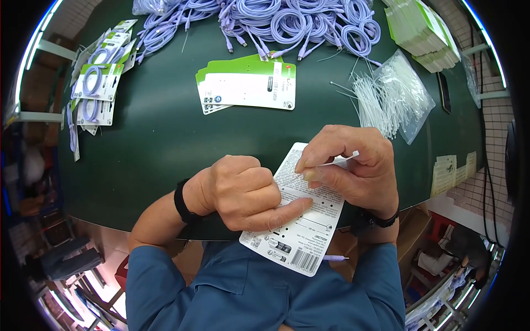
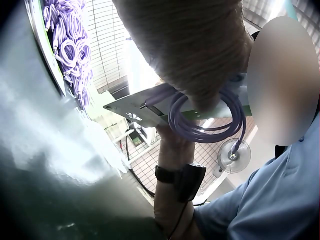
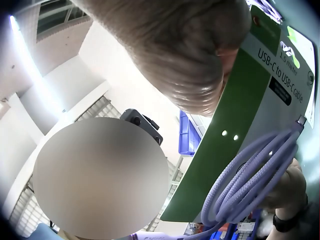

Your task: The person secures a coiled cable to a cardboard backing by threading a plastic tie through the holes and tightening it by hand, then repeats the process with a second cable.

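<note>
A printed package card (image 1: 309,237) is held tilted above the lap, back side facing up. On its green and white front, in the right wrist view, lies a coiled purple USB-C cable (image 3: 250,175). My left hand (image 1: 245,193) grips the card at its left side, with its thumb stretched across the print; in the left wrist view its fingers reach into the coil (image 2: 205,135). My right hand (image 1: 353,171) pinches a white cable tie (image 1: 345,159) between thumb and index finger over the card. The tie's thin strap runs toward the left hand.
Several flat cards (image 1: 248,85) lie mid-table, with many coiled purple cables (image 1: 292,25) behind. Finished-looking packs (image 1: 96,83) are stacked left. A bag of white cable ties (image 1: 392,99), a card stack (image 1: 422,33) and a dark phone-like object (image 1: 444,92) stand right.
</note>
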The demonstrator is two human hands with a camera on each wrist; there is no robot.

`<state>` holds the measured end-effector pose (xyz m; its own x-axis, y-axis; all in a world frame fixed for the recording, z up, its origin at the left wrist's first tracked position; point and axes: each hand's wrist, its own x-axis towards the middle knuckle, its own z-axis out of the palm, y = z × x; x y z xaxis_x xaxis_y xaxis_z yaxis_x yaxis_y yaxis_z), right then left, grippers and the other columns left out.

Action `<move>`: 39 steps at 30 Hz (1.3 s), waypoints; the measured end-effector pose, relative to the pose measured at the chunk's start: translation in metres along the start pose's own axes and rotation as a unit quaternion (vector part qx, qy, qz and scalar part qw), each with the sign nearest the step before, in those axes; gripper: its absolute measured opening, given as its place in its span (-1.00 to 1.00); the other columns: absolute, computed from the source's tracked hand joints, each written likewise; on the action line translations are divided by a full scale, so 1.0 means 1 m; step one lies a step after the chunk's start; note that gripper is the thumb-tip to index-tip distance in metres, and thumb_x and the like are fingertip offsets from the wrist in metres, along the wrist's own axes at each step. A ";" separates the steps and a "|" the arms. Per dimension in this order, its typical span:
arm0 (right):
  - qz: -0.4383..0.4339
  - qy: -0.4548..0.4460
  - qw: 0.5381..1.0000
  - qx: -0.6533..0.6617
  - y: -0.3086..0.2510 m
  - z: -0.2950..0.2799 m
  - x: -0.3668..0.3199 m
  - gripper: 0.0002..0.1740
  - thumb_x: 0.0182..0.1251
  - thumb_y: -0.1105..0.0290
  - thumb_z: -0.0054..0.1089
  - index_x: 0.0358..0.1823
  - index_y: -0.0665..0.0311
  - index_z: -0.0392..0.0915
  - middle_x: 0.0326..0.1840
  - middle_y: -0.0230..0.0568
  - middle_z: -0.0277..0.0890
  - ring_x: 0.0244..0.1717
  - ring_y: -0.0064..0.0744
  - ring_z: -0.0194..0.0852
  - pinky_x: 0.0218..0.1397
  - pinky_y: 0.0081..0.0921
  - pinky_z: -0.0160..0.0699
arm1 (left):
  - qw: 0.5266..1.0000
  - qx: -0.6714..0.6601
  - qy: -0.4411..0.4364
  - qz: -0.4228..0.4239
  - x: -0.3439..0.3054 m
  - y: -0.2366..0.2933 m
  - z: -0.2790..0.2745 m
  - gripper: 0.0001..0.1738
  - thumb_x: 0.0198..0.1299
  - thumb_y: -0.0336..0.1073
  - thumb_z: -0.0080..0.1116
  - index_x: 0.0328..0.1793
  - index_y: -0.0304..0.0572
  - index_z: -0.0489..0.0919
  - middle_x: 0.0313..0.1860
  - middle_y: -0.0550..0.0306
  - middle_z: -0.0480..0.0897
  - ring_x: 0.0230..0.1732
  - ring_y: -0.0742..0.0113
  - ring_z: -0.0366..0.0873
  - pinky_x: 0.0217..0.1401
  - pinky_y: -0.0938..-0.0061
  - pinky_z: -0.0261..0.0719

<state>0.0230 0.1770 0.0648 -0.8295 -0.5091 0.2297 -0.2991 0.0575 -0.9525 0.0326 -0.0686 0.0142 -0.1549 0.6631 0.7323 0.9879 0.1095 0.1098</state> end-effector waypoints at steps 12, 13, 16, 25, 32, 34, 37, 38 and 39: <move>-0.039 -0.037 0.998 -0.033 0.009 0.001 0.002 -0.84 0.19 0.64 0.56 -0.23 0.34 0.76 -0.27 -0.18 0.81 -0.28 -0.38 0.80 -0.22 -0.48 0.71 | 1.000 -0.011 -0.008 -0.001 -0.001 -0.001 0.000 -0.49 0.01 -0.21 0.52 0.17 -0.03 0.79 -0.52 0.44 0.36 -0.56 0.58 0.30 -0.55 0.56 0.15; -0.039 -0.037 0.998 -0.034 0.009 0.001 0.002 -0.84 0.19 0.64 0.56 -0.23 0.34 0.76 -0.27 -0.18 0.81 -0.28 -0.38 0.80 -0.22 -0.48 0.71 | 1.000 -0.011 -0.008 -0.001 -0.001 -0.001 0.000 -0.49 0.01 -0.21 0.52 0.17 -0.03 0.79 -0.52 0.44 0.36 -0.56 0.58 0.30 -0.55 0.56 0.15; 0.000 -0.035 0.999 -0.022 0.007 0.002 0.001 -0.83 0.14 0.65 0.56 -0.26 0.31 0.77 -0.27 -0.20 0.80 -0.29 -0.38 0.79 -0.24 -0.49 0.69 | 1.000 -0.006 -0.007 -0.001 -0.002 -0.001 0.001 -0.49 0.01 -0.21 0.51 0.17 -0.04 0.79 -0.52 0.44 0.36 -0.56 0.58 0.30 -0.55 0.55 0.14; 0.036 -0.130 0.991 -0.017 0.011 -0.002 0.003 -0.80 0.03 0.69 0.55 -0.33 0.28 0.77 -0.29 -0.26 0.75 -0.31 -0.41 0.72 -0.32 -0.49 0.59 | 0.999 -0.018 0.035 0.010 0.001 -0.003 0.013 -0.52 -0.02 -0.30 0.40 0.11 -0.22 0.78 -0.56 0.46 0.32 -0.59 0.59 0.33 -0.61 0.57 0.13; 0.058 -0.126 0.990 0.003 0.015 -0.008 0.005 -0.78 0.15 0.64 0.53 -0.17 0.30 0.77 -0.24 -0.27 0.74 -0.27 -0.47 0.69 -0.19 -0.55 0.58 | 0.996 -0.032 0.078 -0.035 0.003 -0.005 0.019 -0.51 -0.08 -0.36 0.45 0.09 -0.24 0.79 -0.46 0.32 0.52 -0.56 0.52 0.43 -0.59 0.51 0.30; 0.080 -0.062 0.993 0.056 0.013 -0.005 0.004 -0.76 0.21 0.63 0.50 -0.09 0.32 0.75 -0.20 -0.26 0.74 -0.24 -0.49 0.68 -0.16 -0.57 0.58 | 0.994 -0.052 0.084 -0.052 0.004 -0.007 0.019 -0.53 -0.06 -0.38 0.46 0.08 -0.25 0.79 -0.44 0.28 0.54 -0.56 0.48 0.44 -0.59 0.49 0.32; 0.119 0.060 0.977 0.165 0.013 -0.003 0.003 -0.72 0.33 0.60 0.44 0.05 0.36 0.70 -0.12 -0.25 0.73 -0.18 -0.53 0.67 -0.12 -0.60 0.57 | 0.987 -0.090 0.096 -0.089 0.003 -0.012 0.021 -0.59 -0.01 -0.41 0.49 0.05 -0.26 0.80 -0.41 0.20 0.59 -0.57 0.41 0.46 -0.58 0.46 0.35; 0.072 0.157 0.978 0.120 0.016 -0.003 0.004 -0.71 0.39 0.60 0.40 0.11 0.37 0.65 -0.09 -0.24 0.71 -0.14 -0.55 0.65 -0.11 -0.60 0.57 | 0.977 -0.086 0.124 -0.148 0.000 -0.014 0.025 -0.62 0.07 -0.42 0.48 0.07 -0.25 0.79 -0.39 0.19 0.61 -0.56 0.42 0.47 -0.59 0.48 0.36; 0.022 0.251 0.965 0.075 0.019 -0.004 0.005 -0.70 0.45 0.59 0.36 0.16 0.39 0.61 -0.06 -0.23 0.70 -0.10 -0.56 0.63 -0.10 -0.61 0.56 | 0.963 -0.082 0.152 -0.207 -0.003 -0.016 0.027 -0.65 0.15 -0.43 0.47 0.09 -0.25 0.77 -0.37 0.18 0.64 -0.56 0.43 0.48 -0.59 0.50 0.37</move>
<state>0.0113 0.1784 0.0484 -0.9750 -0.0266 0.2204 -0.2179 -0.0752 -0.9731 0.0169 -0.0521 -0.0081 -0.5512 0.3378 0.7629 0.8336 0.1837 0.5209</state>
